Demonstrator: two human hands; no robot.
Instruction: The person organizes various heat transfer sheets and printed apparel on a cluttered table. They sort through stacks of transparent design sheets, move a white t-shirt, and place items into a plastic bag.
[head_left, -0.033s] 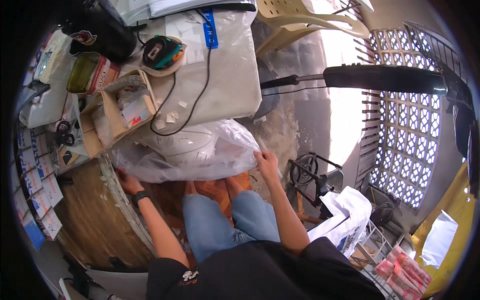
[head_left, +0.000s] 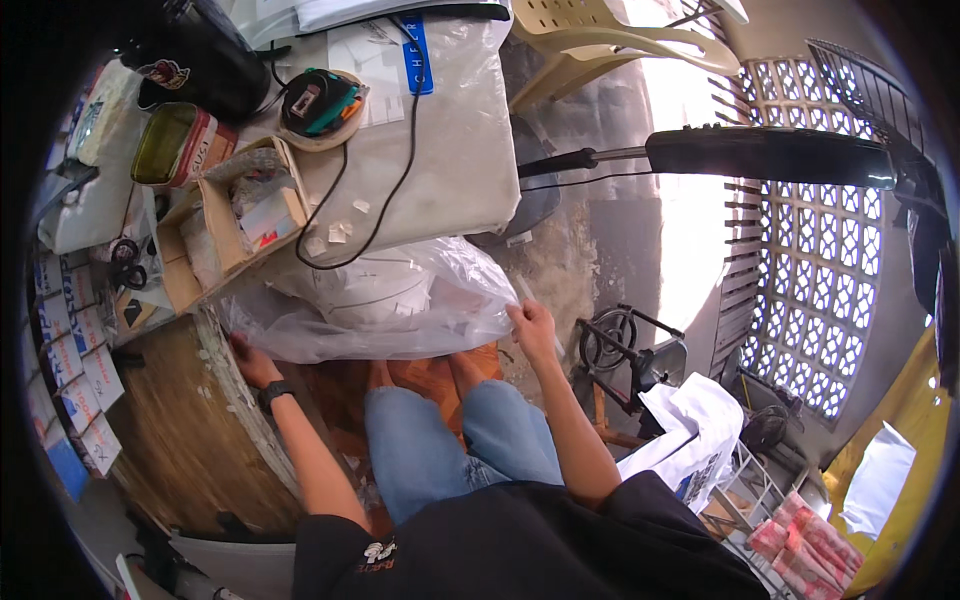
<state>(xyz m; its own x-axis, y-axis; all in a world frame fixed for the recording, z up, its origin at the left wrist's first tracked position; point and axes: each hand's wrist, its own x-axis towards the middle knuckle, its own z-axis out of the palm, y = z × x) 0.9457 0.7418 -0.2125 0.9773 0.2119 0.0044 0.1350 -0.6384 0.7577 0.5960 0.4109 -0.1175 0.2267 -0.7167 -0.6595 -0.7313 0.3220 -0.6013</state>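
Stretched between my two hands is a large clear plastic bag (head_left: 330,345), its near edge spread wide below the table's front. White material with thin dark lines (head_left: 375,290) shows in and through the bag; what it is exactly I cannot make out. My left hand (head_left: 257,365), with a dark watch on the wrist, grips the bag's left end beside a worn wooden edge. At the other end, my right hand (head_left: 532,328) pinches the bag's rim between thumb and fingers.
Above the bag stands a plastic-covered table (head_left: 450,170) with a tape measure (head_left: 322,108), a black cable, a divided cardboard box (head_left: 235,215) and a black tumbler (head_left: 205,65). Scissors (head_left: 128,265) lie at left. A beige plastic chair (head_left: 570,40) is at far right.
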